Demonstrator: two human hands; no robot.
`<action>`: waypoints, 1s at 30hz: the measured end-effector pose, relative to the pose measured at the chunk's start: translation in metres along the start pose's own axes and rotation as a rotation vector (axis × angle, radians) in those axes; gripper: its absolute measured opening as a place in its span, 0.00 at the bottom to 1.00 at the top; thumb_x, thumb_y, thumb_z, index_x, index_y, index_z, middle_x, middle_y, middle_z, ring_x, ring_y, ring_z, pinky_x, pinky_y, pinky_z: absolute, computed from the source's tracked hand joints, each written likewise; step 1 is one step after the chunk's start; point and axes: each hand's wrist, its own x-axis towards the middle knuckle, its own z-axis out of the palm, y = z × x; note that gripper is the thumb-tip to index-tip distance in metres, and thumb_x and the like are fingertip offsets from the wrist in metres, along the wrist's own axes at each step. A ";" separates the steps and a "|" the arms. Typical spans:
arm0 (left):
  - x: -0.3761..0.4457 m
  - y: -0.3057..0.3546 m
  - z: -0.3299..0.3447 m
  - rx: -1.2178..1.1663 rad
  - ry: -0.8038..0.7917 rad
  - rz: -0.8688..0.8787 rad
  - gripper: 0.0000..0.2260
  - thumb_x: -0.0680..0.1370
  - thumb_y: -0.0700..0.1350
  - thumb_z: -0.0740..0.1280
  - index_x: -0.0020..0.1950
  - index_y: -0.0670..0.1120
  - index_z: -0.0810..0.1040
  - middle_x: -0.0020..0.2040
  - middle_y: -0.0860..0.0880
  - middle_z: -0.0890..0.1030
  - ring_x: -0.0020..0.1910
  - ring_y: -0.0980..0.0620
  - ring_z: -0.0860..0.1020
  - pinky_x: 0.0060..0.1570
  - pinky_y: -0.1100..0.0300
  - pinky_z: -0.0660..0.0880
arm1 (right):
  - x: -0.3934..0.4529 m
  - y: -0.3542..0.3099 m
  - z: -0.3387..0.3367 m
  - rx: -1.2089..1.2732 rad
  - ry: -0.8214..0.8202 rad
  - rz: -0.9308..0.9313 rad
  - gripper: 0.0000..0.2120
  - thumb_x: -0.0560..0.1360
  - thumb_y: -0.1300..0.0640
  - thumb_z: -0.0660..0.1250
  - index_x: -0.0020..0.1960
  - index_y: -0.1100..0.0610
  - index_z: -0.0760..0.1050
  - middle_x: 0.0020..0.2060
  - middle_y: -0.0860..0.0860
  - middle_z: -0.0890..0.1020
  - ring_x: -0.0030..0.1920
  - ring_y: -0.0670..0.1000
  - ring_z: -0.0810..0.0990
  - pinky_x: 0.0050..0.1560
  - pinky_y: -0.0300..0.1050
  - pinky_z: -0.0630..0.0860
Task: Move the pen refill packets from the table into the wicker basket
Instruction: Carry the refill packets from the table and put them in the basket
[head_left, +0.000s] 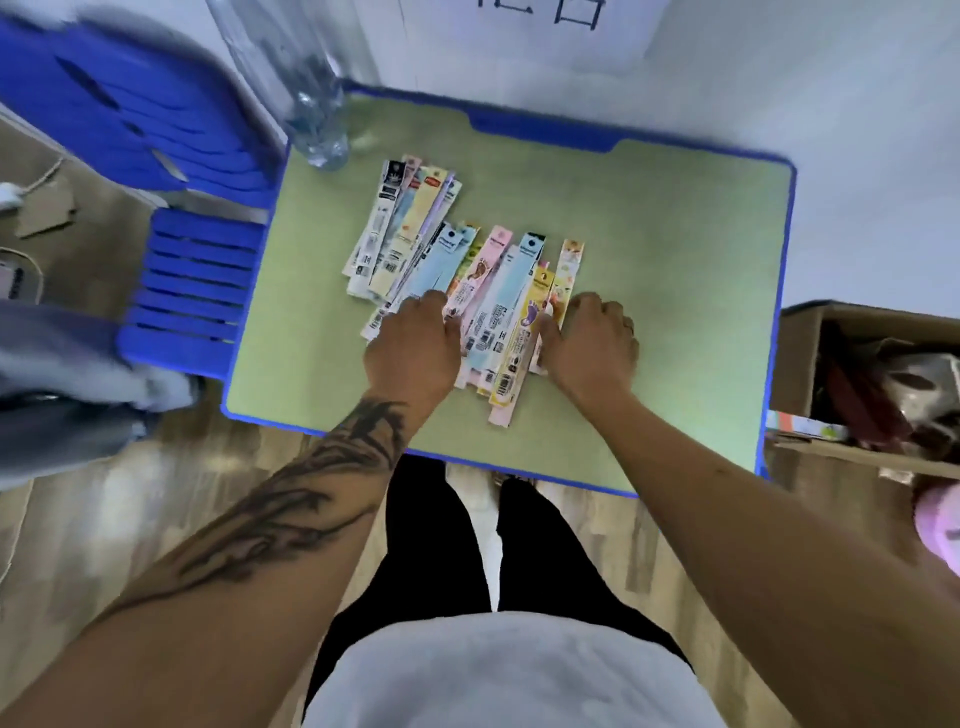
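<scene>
Head view: both hands, left hand (413, 343) and right hand (592, 340), curled down onto thin, light, slippery packets (498, 306) fanned on table (675, 249), best squeezed together from the sides, basket unseen.

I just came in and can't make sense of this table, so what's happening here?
A person stands at a small green table with both hands down on a spread of pen refill packets. The left hand and right hand, fingers curled, sit on either side of the nearer bunch, seemingly gathering it together. A second bunch lies farther back, near a clear plastic bottle. All the packets are on the table; no wicker basket is in view.
</scene>
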 end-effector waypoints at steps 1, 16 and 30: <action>0.011 0.000 -0.003 0.011 -0.005 0.009 0.16 0.85 0.53 0.59 0.69 0.47 0.71 0.60 0.41 0.77 0.60 0.38 0.77 0.52 0.45 0.75 | 0.003 -0.004 0.001 0.025 0.007 0.059 0.22 0.80 0.41 0.64 0.64 0.57 0.74 0.60 0.59 0.77 0.63 0.63 0.75 0.62 0.56 0.71; 0.054 -0.006 -0.018 0.004 -0.173 0.135 0.09 0.84 0.49 0.60 0.61 0.46 0.73 0.48 0.51 0.74 0.46 0.48 0.74 0.44 0.53 0.67 | -0.011 -0.038 0.015 0.500 0.092 0.455 0.07 0.81 0.53 0.65 0.52 0.57 0.71 0.45 0.53 0.79 0.46 0.57 0.75 0.43 0.45 0.67; 0.041 -0.014 -0.014 -0.389 -0.257 0.135 0.08 0.81 0.47 0.69 0.57 0.49 0.73 0.43 0.54 0.77 0.44 0.48 0.78 0.44 0.57 0.70 | -0.030 -0.053 0.027 0.502 -0.047 0.488 0.12 0.79 0.56 0.67 0.40 0.61 0.73 0.35 0.60 0.77 0.38 0.60 0.75 0.39 0.49 0.72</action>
